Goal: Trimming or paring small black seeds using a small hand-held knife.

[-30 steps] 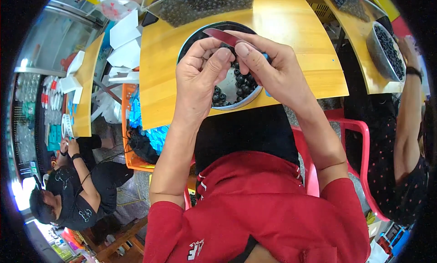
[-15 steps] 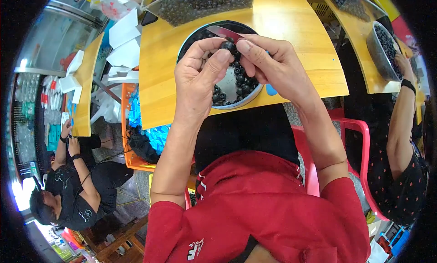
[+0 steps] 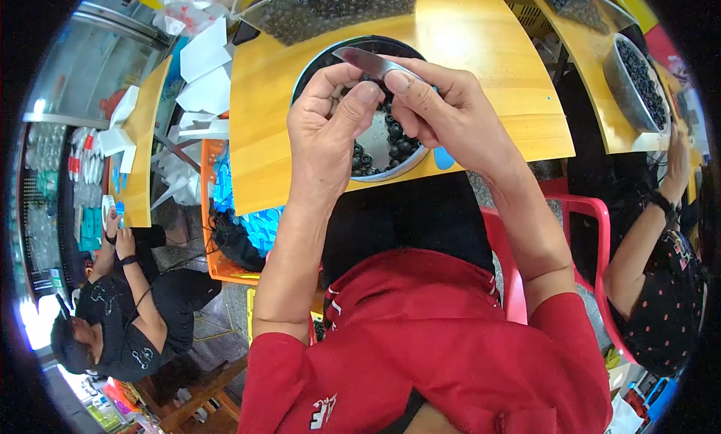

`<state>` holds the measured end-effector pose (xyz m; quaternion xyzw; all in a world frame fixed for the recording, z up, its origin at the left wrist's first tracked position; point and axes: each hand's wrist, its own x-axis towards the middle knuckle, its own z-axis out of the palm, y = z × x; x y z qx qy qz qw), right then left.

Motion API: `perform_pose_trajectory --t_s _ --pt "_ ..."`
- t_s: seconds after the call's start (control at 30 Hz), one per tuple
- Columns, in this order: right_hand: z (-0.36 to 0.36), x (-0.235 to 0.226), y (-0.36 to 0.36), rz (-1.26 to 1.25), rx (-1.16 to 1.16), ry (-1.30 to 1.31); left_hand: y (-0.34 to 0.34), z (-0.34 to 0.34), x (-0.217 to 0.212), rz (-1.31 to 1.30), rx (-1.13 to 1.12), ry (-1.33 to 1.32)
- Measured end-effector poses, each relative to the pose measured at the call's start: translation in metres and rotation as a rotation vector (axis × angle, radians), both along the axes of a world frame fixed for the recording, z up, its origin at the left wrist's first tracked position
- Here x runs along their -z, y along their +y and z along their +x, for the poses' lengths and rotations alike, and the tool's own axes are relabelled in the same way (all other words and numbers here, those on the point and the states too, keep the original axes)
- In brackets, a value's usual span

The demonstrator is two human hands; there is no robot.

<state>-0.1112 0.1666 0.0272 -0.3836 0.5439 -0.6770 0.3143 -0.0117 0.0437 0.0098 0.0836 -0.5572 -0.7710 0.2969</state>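
My right hand (image 3: 443, 107) is closed round a small knife (image 3: 366, 60). Its metal blade points left across the fingertips of my left hand; a blue piece that looks like its handle end shows below the palm. My left hand (image 3: 330, 118) is pinched, thumb against fingers, on a small dark round bead-like ball (image 3: 367, 78), mostly hidden. Both hands are over a round pan (image 3: 411, 163) with a pale bottom, which holds several more dark balls (image 3: 402, 145), some with light centres. My hands hide much of the pan.
A clear bin (image 3: 330, 21) full of dark balls stands beyond the pan on the yellow table (image 3: 511, 73). At right, a person's hand is beside a metal tub (image 3: 627, 88). Left are an orange crate (image 3: 214, 246), white boxes (image 3: 204, 62) and another seated person (image 3: 143, 306).
The knife blade has turned and moved slightly left, over my left fingertips. The dark ball is now mostly covered. At right, the co-worker's hand has left the tub.
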Motion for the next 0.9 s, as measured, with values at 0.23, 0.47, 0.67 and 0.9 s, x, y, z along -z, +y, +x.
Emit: perform_pose_trajectory --t_s 0.23,0.47,0.67,0.9 --pt "-0.001 0.002 -0.001 -0.028 -0.024 -0.062 0.002 0.001 -0.001 0.054 0.012 0.06" --pt "-0.003 0.006 -0.002 -0.043 -0.012 -0.133 0.004 0.0 -0.002 0.105 0.033 0.067" --pt "-0.003 -0.006 0.007 -0.008 -0.113 -0.241 0.006 0.001 -0.004 0.016 0.008 0.027" --pt "-0.001 0.002 0.0 -0.049 -0.011 -0.156 0.01 -0.003 -0.005 -0.002 -0.046 0.024"
